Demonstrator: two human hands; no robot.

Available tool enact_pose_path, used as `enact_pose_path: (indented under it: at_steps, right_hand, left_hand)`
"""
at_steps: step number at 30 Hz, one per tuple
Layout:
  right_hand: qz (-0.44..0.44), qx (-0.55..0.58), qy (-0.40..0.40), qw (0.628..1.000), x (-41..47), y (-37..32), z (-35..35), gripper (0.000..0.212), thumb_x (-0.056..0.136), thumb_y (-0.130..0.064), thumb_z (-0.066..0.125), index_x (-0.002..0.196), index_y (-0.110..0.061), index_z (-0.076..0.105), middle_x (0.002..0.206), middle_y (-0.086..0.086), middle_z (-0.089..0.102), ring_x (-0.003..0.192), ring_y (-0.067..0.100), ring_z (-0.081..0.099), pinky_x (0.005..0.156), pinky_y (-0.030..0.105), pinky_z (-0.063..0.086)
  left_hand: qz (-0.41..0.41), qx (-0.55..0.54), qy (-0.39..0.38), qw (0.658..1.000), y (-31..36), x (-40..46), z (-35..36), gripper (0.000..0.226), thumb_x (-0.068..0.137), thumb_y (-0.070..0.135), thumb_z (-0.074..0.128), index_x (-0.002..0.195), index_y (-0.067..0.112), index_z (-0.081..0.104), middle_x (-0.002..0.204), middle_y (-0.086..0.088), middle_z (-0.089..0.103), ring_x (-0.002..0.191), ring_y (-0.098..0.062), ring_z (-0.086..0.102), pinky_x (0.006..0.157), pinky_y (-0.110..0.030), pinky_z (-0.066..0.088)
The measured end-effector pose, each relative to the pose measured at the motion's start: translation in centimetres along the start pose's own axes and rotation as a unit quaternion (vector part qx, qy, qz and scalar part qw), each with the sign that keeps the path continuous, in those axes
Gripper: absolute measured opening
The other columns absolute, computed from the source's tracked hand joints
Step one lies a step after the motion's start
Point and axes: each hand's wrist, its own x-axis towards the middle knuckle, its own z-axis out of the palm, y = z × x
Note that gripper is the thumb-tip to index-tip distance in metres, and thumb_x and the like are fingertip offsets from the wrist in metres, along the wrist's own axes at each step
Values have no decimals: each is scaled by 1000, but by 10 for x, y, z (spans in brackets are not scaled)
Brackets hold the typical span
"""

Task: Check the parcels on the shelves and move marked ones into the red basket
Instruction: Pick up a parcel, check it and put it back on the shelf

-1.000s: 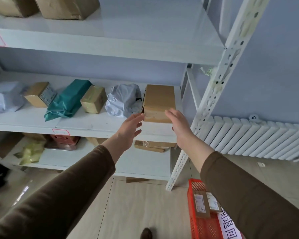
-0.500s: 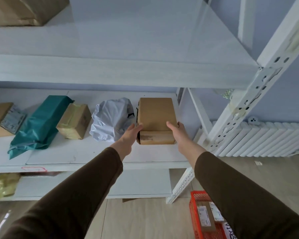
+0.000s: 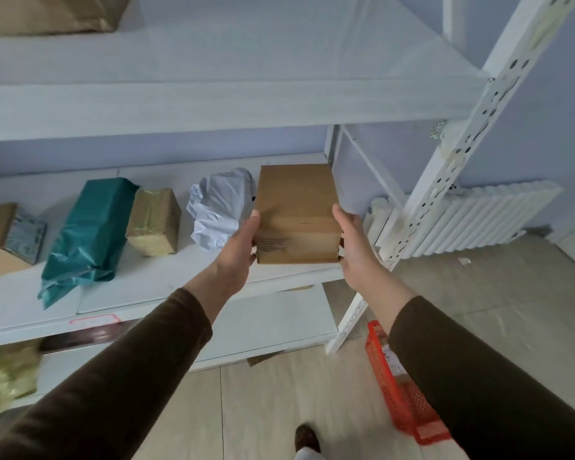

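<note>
A brown cardboard box (image 3: pixel 296 210) is at the right end of the middle shelf (image 3: pixel 153 293), its near end tipped up off the board. My left hand (image 3: pixel 238 250) grips its left side and my right hand (image 3: pixel 354 247) grips its right side. A faint dark print shows on the box's front face. The red basket (image 3: pixel 399 390) stands on the floor at the lower right, partly hidden by my right sleeve, with parcels inside.
On the same shelf lie a white plastic bag parcel (image 3: pixel 218 207), a taped small box (image 3: pixel 155 220), a teal bag parcel (image 3: pixel 90 234) and another box (image 3: pixel 7 237). A white perforated shelf post (image 3: pixel 452 154) rises at right, with a radiator (image 3: pixel 485 217) behind it.
Both hands reached the brown box and closed on its sides. The box's near end has come up and toward me. The view has moved closer to the shelf.
</note>
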Motion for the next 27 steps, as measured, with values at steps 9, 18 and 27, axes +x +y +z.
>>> enact_pose_path:
  at_steps: [9, 18, 27]
  right_hand:
    - [112, 66, -17, 991, -107, 7, 27, 59, 82, -76, 64, 120, -31, 71, 115, 3, 78, 109, 26, 72, 91, 48, 58]
    - [25, 89, -51, 994, -158, 33, 23, 44, 76, -50, 73, 115, -28, 72, 131, 11, 71, 123, 30, 66, 97, 43, 53]
    - [-93, 38, -125, 987, -190, 61, -54, 63, 79, 0, 51, 139, -18, 49, 115, 2, 67, 101, 13, 65, 80, 26, 54]
  left_hand:
    - [86, 78, -37, 993, 8, -103, -70, 58, 105, 66, 35, 135, 29, 69, 113, 0, 66, 104, -17, 61, 109, -40, 45]
    - [107, 30, -40, 993, 5, -165, -75, 47, 106, 62, 39, 128, 37, 72, 130, 9, 71, 122, -8, 62, 118, -41, 40]
    - [205, -54, -54, 976, -34, -203, -23, 54, 86, 52, 76, 99, 3, 56, 108, -12, 55, 102, -24, 47, 93, -44, 37]
